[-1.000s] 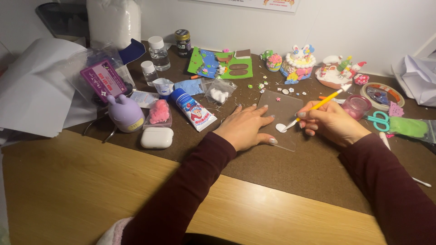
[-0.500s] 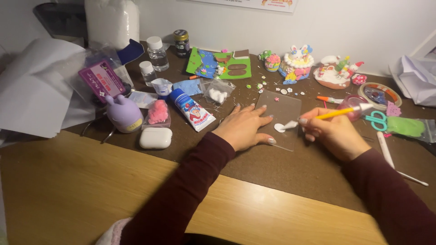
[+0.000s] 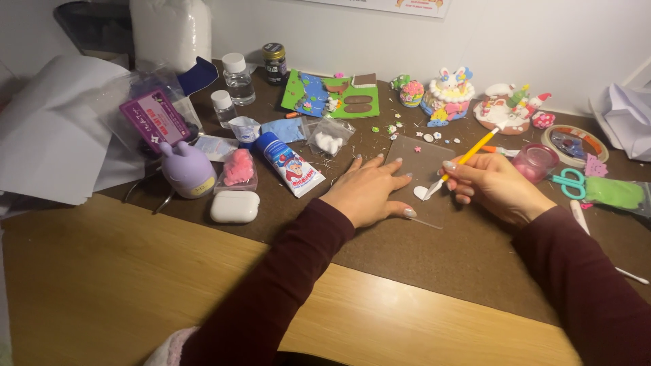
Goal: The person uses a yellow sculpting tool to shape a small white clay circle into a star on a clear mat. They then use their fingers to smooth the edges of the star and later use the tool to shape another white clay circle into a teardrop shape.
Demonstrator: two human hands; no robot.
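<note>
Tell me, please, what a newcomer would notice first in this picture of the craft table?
First the two hands at the centre: the left hand lies flat on a clear plastic sheet, and the right hand holds a yellow tool with its tip at a small white clay piece. Next, the colourful clay figures along the wall and the purple rabbit-eared figure at the left.
</note>
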